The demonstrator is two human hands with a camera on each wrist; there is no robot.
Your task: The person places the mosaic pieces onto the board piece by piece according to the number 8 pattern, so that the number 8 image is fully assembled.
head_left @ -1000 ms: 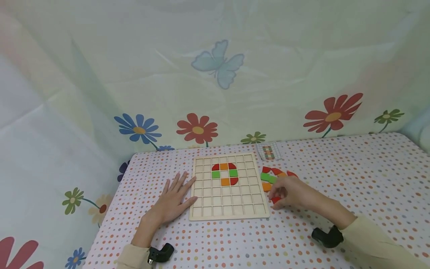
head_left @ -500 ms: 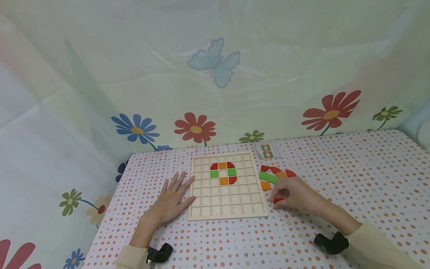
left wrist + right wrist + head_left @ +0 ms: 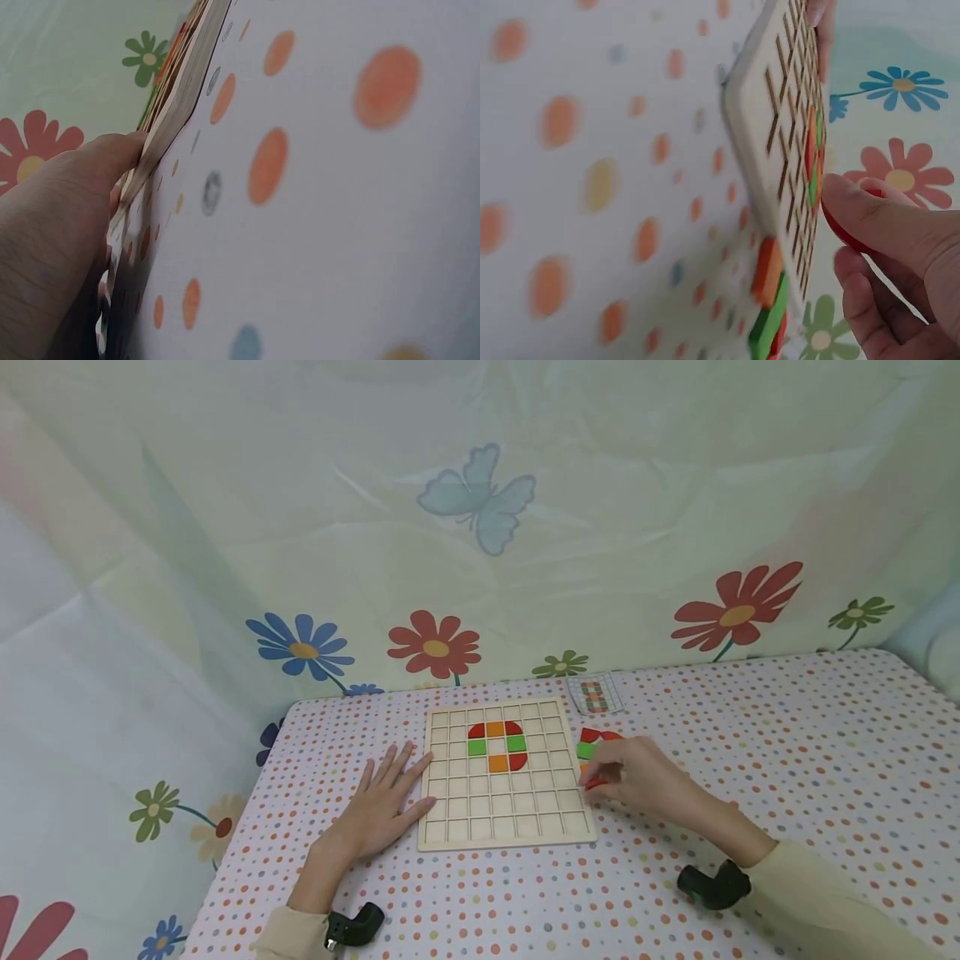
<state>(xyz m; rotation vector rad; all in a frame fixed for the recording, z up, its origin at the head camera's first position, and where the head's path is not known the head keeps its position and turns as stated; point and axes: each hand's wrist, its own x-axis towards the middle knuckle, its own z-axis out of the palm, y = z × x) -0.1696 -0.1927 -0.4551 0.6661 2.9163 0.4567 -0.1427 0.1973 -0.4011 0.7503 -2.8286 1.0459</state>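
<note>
My right hand [image 3: 647,777] pinches a red rounded tile [image 3: 844,231] between thumb and fingers, close to the right edge of the wooden grid board [image 3: 512,806]. In the right wrist view the tile is off the table, its curved side showing under the thumb. My left hand [image 3: 381,814] lies flat with spread fingers, thumb and fingertips at the board's left edge. On the board's upper half, orange tiles [image 3: 498,763], green tiles [image 3: 477,747] and red rounded tiles [image 3: 517,762] form a ring around a bare cell; the ring's lower left cell is bare too.
Loose tiles lie right of the board, partly hidden by my right hand, among them a green tile [image 3: 587,750] and a red tile [image 3: 590,734]. A printed pattern card [image 3: 595,695] lies behind them. A dotted cloth [image 3: 480,902] covers the table, with a flowered curtain [image 3: 630,527] at the back.
My right hand has lifted the red rounded tile from beside the board and moved left and slightly away from me, towards the board. The left hand stays in place.
</note>
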